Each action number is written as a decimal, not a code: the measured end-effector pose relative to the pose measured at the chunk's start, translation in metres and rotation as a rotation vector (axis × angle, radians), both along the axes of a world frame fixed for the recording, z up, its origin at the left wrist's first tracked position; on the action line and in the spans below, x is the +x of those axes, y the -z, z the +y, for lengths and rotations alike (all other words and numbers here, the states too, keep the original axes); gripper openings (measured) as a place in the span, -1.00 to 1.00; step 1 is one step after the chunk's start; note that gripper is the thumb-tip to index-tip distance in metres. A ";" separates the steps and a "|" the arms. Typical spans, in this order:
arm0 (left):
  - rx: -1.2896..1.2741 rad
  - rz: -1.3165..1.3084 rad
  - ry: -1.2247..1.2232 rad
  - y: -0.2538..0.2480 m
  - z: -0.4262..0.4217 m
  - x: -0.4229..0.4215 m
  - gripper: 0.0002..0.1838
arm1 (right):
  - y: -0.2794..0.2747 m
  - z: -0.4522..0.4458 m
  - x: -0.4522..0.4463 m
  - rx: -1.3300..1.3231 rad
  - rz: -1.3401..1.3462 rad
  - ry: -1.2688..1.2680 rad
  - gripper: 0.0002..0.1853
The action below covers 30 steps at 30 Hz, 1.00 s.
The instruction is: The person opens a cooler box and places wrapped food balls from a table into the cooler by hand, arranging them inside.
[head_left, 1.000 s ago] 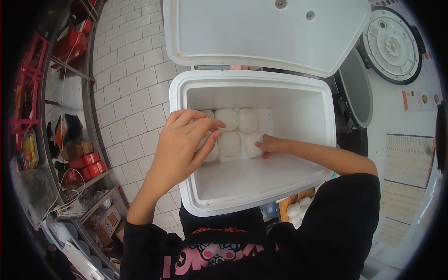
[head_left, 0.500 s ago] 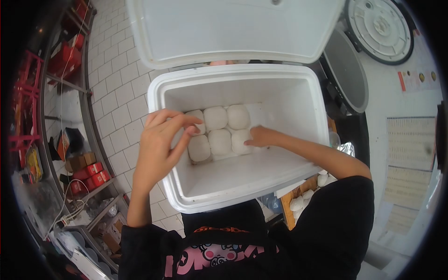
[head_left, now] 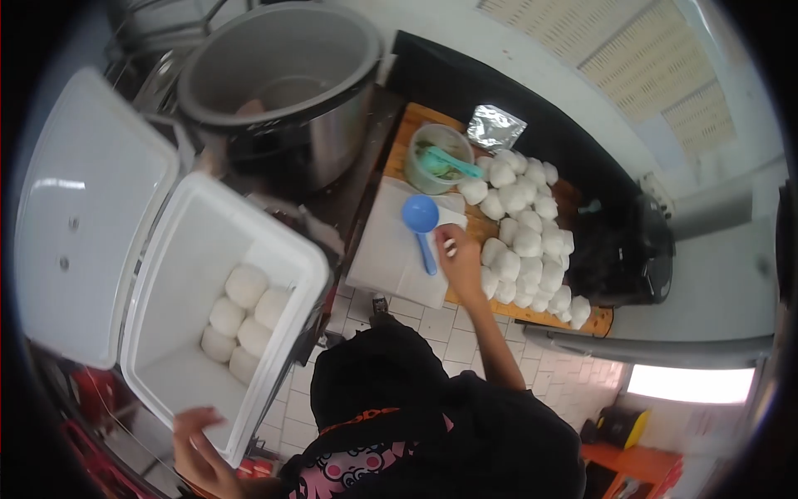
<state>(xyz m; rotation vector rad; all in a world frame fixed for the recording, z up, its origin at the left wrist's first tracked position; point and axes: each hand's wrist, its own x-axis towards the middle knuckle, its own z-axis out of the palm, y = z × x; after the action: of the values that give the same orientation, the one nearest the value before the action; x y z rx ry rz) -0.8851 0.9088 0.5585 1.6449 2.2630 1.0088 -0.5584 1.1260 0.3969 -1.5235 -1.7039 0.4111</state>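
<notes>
My right hand [head_left: 460,259] is over the stack of white paper [head_left: 381,256], right beside the handle of a blue scoop [head_left: 421,214]. Its fingers are curled together, and a small white patch shows between them that I cannot identify. My left hand [head_left: 202,456] hovers at the near rim of the white cooler box [head_left: 291,241], thumb and fingers apart and holding nothing. Inside the box lie several smooth white balls [head_left: 247,287] in two rows. Many more white balls [head_left: 525,241] are piled on the wooden board [head_left: 413,123], to the right of my right hand.
The box's lid [head_left: 91,224] hangs open on the left. Behind stands a large pot [head_left: 274,62]. A clear tub [head_left: 431,179] with a turquoise spoon [head_left: 449,160] sits by silver foil [head_left: 496,129]. A black appliance [head_left: 636,249] is at right.
The view has swung right to the board. My right hand has left the balls in the box and reached the paper. My left hand has moved back to the box's near rim.
</notes>
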 end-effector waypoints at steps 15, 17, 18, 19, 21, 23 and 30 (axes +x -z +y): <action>-0.790 -1.266 0.669 0.247 0.230 0.290 -0.69 | 0.135 0.165 0.262 -0.409 -0.714 0.571 -0.19; -0.787 -1.355 0.635 0.267 0.246 0.317 -0.69 | 0.144 0.154 0.282 -0.367 -0.545 0.486 -0.21; -0.765 -1.435 0.593 0.273 0.255 0.327 -0.68 | 0.148 0.150 0.286 -0.307 -0.367 0.391 -0.23; -0.763 -1.433 0.588 0.277 0.263 0.340 -0.68 | 0.131 0.139 0.281 -0.298 -0.293 0.310 -0.26; -0.561 -1.529 0.551 0.281 0.273 0.372 -0.56 | 0.104 0.117 0.267 -0.281 -0.054 0.136 -0.24; -0.600 -1.663 0.359 0.254 0.285 0.399 -0.51 | 0.078 0.094 0.238 -0.356 0.024 0.009 -0.22; -0.508 -2.205 0.257 0.262 0.276 0.368 -0.40 | 0.056 0.132 0.325 -0.169 0.131 0.180 -0.64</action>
<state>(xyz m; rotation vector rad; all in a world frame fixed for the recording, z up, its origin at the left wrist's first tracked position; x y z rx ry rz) -0.5175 1.1845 0.2967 -0.0120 0.5390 0.9779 -0.2334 1.2583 0.3405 -1.7170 -1.4471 0.5587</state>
